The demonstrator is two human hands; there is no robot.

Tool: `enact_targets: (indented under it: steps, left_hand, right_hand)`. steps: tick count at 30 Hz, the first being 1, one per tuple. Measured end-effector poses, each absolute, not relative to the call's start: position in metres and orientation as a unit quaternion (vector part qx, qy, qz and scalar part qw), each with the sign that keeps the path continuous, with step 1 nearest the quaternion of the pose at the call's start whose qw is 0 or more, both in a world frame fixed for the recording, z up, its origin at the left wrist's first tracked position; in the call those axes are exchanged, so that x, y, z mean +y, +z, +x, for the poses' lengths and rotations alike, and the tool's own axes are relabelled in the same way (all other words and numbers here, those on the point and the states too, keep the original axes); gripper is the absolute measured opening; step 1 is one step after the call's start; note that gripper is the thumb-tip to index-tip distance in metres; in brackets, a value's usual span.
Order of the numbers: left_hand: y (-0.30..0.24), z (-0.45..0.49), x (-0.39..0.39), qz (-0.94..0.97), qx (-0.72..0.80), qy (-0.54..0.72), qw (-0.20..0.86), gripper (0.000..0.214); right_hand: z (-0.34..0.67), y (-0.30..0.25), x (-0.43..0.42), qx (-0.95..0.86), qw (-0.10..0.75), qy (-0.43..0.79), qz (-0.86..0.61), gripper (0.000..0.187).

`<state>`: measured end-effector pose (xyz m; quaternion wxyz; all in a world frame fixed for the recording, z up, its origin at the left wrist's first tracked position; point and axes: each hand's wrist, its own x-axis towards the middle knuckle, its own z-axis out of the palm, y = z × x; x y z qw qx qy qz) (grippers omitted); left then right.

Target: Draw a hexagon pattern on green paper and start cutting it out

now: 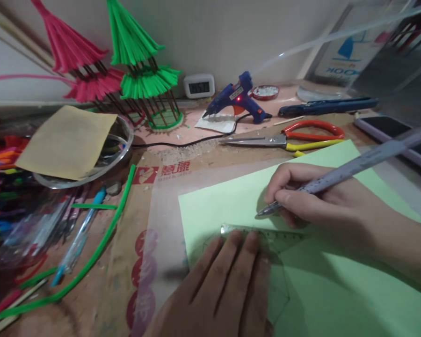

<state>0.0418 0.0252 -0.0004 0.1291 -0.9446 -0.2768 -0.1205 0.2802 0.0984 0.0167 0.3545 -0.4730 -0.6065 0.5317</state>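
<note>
A light green sheet of paper [337, 290] lies on the table with thin pencil-like lines drawn on it, forming an angular outline partly under my hand. My left hand [228, 281] lies flat, its fingertips pressing a clear ruler [284, 234] onto the sheet. Between the thumb and fingers of my right hand [319, 206] is a greyish pen [351, 166], tilted, its tip just above the ruler's far edge. Whether the tip touches the paper I cannot tell. The ruler's lower side is hidden by my left hand.
Beyond the paper lie red-and-yellow-handled scissors [287, 138], a blue glue gun [236, 96] with its red light on, and a phone [400, 135]. Pink [70, 42] and green [136, 37] pipe-cleaner towers stand at the back left, near a metal bowl [128, 135] and a green pipe cleaner [105, 238].
</note>
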Motion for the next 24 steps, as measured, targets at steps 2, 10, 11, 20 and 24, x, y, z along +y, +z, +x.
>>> enact_targets:
  steps: [2,10,11,20,24]
  left_hand:
    - [0.0001,0.0405,0.0255,-0.945,-0.275,-0.121,0.129,0.045]
    - [0.001,0.0394,0.026,-0.949,-0.265,-0.114,0.13,0.045]
    - [0.0012,0.0398,0.0262,-0.949,-0.263,-0.112,0.133,0.046]
    - [0.002,0.0416,0.0289,-0.948,-0.263,-0.107,0.143,0.047]
    - [0.0015,0.0418,0.0285,-0.95,-0.259,-0.111,0.136,0.046]
  right_hand:
    - [0.28,0.0171,0.0983,-0.611,0.352,0.527,-0.475,0.013]
    - [0.28,0.0179,0.0988,-0.62,0.354,0.516,-0.474,0.012]
    - [0.2797,0.0183,0.0988,-0.62,0.352,0.516,-0.474,0.012]
    - [0.279,0.019,0.0977,-0.621,0.351,0.518,-0.473,0.013]
    - [0.2794,0.0172,0.0981,-0.621,0.352,0.516,-0.474,0.013]
